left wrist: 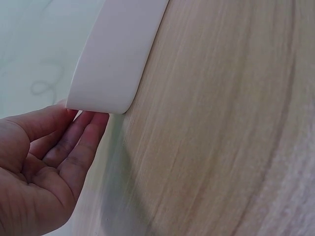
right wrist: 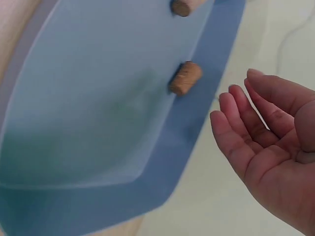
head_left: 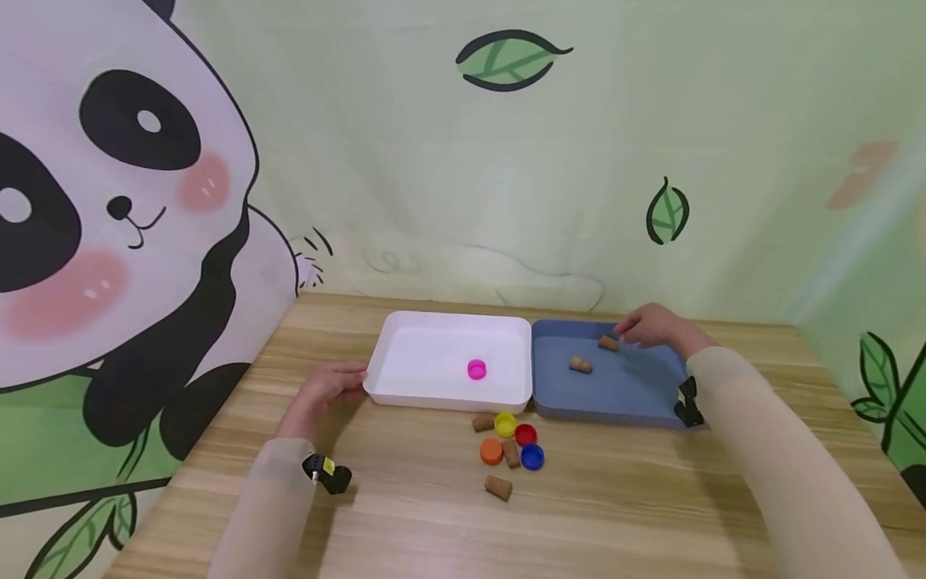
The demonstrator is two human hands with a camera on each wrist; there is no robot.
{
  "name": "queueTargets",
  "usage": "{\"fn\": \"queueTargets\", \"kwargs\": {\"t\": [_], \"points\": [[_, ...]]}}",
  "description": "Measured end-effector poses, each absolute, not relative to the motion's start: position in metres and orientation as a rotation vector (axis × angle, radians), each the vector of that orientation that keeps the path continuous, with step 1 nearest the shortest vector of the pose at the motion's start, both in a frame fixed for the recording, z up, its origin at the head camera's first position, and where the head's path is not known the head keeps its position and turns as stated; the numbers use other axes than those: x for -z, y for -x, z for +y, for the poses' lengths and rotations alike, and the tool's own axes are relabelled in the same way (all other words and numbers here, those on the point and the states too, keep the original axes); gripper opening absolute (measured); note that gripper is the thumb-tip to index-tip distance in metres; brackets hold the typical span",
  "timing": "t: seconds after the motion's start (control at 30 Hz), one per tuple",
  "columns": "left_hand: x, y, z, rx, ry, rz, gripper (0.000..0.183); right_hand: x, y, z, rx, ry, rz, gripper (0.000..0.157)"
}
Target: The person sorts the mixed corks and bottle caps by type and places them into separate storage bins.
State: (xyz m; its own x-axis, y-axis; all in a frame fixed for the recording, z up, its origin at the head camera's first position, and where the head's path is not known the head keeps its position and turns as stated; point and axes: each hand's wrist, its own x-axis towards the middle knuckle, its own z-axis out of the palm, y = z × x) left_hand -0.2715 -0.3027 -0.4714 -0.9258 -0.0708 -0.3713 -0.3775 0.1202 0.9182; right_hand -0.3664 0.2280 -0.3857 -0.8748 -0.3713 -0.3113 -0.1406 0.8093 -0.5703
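Note:
My left hand (head_left: 331,388) is at the left end of a white tray (head_left: 434,398), its fingertips touching the outer wall; the left wrist view shows the thumb at the rim and the fingers fairly straight. Over the back of a blue-grey tray (head_left: 615,416) hovers my right hand (head_left: 654,326), holding nothing. Its fingers are loosely bent in the right wrist view. Closest to it is a cork (right wrist: 186,77) lying in that tray. A second cork (head_left: 580,364) lies farther left there. One pink bottle cap (head_left: 477,369) sits inside the white tray.
In front of the trays, which stand side by side, lie a yellow cap (head_left: 505,425), a red cap (head_left: 526,435), an orange cap (head_left: 491,451) and a blue cap (head_left: 532,457). Among and near them are three corks, one (head_left: 498,486) closer to me. A printed cloth (head_left: 405,161) hangs behind.

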Motion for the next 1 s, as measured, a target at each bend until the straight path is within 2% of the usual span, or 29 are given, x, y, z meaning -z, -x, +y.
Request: {"fn": "queueTargets", "kwargs": {"t": [0.3,0.63,1.0], "points": [[0.473,0.269,-0.301,-1.907,0.424,2.166,0.046,0.353,0.348,0.233,0.895,0.388,2.709,0.039],[0.470,0.268,-0.300,-1.861,0.452,2.212,0.046,0.319,0.309,0.226,1.007,0.419,2.771,0.040],[0.469,0.267,-0.301,-1.856,0.414,2.231,0.045,0.310,0.260,0.213,1.002,0.524,2.785,0.033]]}}
